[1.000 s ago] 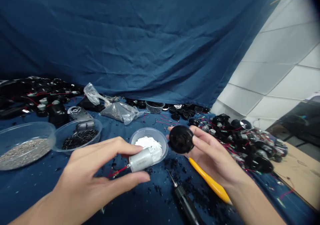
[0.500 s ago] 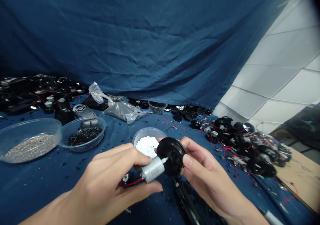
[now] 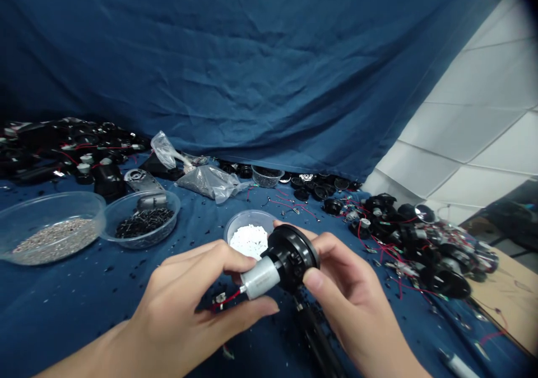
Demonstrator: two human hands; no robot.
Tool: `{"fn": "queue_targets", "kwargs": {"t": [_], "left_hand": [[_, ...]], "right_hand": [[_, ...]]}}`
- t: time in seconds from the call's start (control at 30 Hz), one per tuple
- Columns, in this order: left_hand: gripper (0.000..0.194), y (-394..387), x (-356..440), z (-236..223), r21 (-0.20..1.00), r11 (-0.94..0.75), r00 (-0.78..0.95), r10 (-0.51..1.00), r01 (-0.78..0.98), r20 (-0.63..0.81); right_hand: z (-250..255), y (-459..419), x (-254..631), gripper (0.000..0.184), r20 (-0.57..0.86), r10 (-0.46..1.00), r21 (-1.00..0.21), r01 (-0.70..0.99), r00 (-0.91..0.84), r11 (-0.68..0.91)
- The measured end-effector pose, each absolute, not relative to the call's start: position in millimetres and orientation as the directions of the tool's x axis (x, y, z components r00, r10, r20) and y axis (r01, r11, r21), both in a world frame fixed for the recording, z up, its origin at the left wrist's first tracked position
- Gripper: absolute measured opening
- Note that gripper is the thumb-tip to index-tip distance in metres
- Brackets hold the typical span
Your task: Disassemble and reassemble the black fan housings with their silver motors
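The left hand (image 3: 176,299), as I watched over the feed, was half curled, finger and thumb about the silver motor (image 3: 261,278); a red wire (image 3: 231,298) stuck out at its left end; the right hand (image 3: 357,283), partly closed, held the black cap (image 3: 293,255) by its rim; motor met cap between the bowl (image 3: 244,219) of white bits and the screwdriver (image 3: 317,339).

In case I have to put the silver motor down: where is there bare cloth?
Largest patch: blue table cloth in front of the tan-grain tub, left of the left hand. A smaller, speckled patch lies between the dark-bit tub and white-piece tub. Crowded: the right-side heap of parts and wires and the back-left pile.
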State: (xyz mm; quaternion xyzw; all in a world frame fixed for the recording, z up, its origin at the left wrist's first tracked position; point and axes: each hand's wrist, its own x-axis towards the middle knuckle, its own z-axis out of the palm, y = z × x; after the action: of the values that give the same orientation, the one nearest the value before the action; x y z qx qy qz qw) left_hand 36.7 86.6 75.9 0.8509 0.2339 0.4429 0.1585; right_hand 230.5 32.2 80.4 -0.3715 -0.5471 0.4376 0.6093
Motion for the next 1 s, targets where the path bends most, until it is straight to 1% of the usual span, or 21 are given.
{"fn": "queue_targets", "kwargs": {"t": [0.07, 0.13, 0.17, 0.23, 0.3, 0.4, 0.47, 0.53, 0.6, 0.67, 0.73, 0.77, 0.8, 0.87, 0.9, 0.93, 0.97, 1.0], "left_hand": [[0.024, 85.2, 37.2, 74.0, 0.521, -0.806, 0.467, 0.588, 0.280, 0.660], [0.024, 83.4, 37.2, 72.4, 0.549, -0.793, 0.453, 0.605, 0.266, 0.655], [0.024, 82.4, 37.3, 71.9, 0.556, -0.790, 0.453, 0.607, 0.258, 0.653], [0.025, 80.3, 37.9, 71.9, 0.581, -0.771, 0.440, 0.630, 0.259, 0.640], [0.025, 78.5, 39.3, 72.8, 0.615, -0.741, 0.417, 0.665, 0.268, 0.620], [0.024, 76.1, 41.6, 73.9, 0.668, -0.699, 0.377, 0.708, 0.253, 0.598], [0.023, 74.2, 41.9, 73.4, 0.705, -0.671, 0.358, 0.732, 0.231, 0.580], [0.022, 72.0, 41.2, 72.2, 0.731, -0.649, 0.336, 0.750, 0.211, 0.570], [0.022, 70.0, 40.7, 71.9, 0.738, -0.642, 0.315, 0.758, 0.208, 0.571], [0.023, 69.1, 41.6, 73.3, 0.735, -0.654, 0.292, 0.749, 0.181, 0.595], [0.021, 70.2, 43.9, 75.9, 0.773, -0.627, 0.303, 0.759, 0.100, 0.576], [0.019, 71.5, 45.2, 77.0, 0.817, -0.576, 0.329, 0.778, 0.033, 0.535], [0.017, 73.4, 46.6, 77.8, 0.872, -0.488, 0.373, 0.802, -0.041, 0.466], [0.017, 77.6, 48.7, 77.2, 0.958, -0.214, 0.503, 0.817, -0.192, 0.283], [0.021, 79.6, 49.3, 76.1, 0.966, -0.075, 0.566, 0.798, -0.247, 0.207], [0.025, 81.2, 49.8, 74.7, 0.959, 0.025, 0.610, 0.776, -0.282, 0.160], [0.027, 82.3, 50.0, 73.3, 0.951, 0.076, 0.630, 0.764, -0.299, 0.137], [0.027, 82.6, 50.1, 72.2, 0.950, 0.084, 0.630, 0.765, -0.301, 0.132]], "right_hand": [[80.3, 30.7, 227.1, 0.008, 0.398, 0.915, -0.911, -0.088, 0.059, 0.402], [78.9, 29.6, 225.5, 0.003, 0.447, 0.891, -0.891, -0.047, 0.077, 0.451], [77.6, 29.1, 225.3, 0.004, 0.464, 0.882, -0.884, -0.024, 0.077, 0.467], [74.3, 28.2, 225.6, 0.013, 0.495, 0.867, -0.869, 0.045, 0.065, 0.493], [70.9, 26.7, 226.3, 0.025, 0.543, 0.837, -0.834, 0.156, 0.063, 0.529], [67.7, 23.2, 227.5, 0.036, 0.642, 0.765, -0.727, 0.354, 0.050, 0.588], [66.7, 20.6, 228.5, 0.042, 0.689, 0.724, -0.657, 0.436, 0.017, 0.615], [65.8, 18.1, 230.1, 0.049, 0.711, 0.703, -0.619, 0.466, -0.011, 0.633], [64.7, 15.9, 231.6, 0.054, 0.714, 0.700, -0.614, 0.469, -0.015, 0.635], [63.5, 13.8, 231.6, 0.053, 0.696, 0.718, -0.633, 0.467, -0.005, 0.617], [62.5, 11.9, 229.2, 0.048, 0.673, 0.740, -0.661, 0.457, 0.008, 0.596], [62.2, 11.0, 227.2, 0.046, 0.667, 0.745, -0.674, 0.447, 0.027, 0.588], [62.2, 10.3, 225.3, 0.044, 0.666, 0.744, -0.685, 0.436, 0.051, 0.584], [63.5, 9.1, 222.9, 0.043, 0.672, 0.730, -0.706, 0.406, 0.126, 0.580], [64.9, 8.5, 223.2, 0.046, 0.660, 0.735, -0.723, 0.394, 0.152, 0.568], [66.8, 8.1, 224.7, 0.053, 0.638, 0.753, -0.742, 0.389, 0.160, 0.546], [69.0, 7.8, 227.3, 0.061, 0.611, 0.777, -0.758, 0.393, 0.149, 0.521], [71.2, 7.7, 230.6, 0.068, 0.582, 0.804, -0.769, 0.405, 0.122, 0.495]]}}
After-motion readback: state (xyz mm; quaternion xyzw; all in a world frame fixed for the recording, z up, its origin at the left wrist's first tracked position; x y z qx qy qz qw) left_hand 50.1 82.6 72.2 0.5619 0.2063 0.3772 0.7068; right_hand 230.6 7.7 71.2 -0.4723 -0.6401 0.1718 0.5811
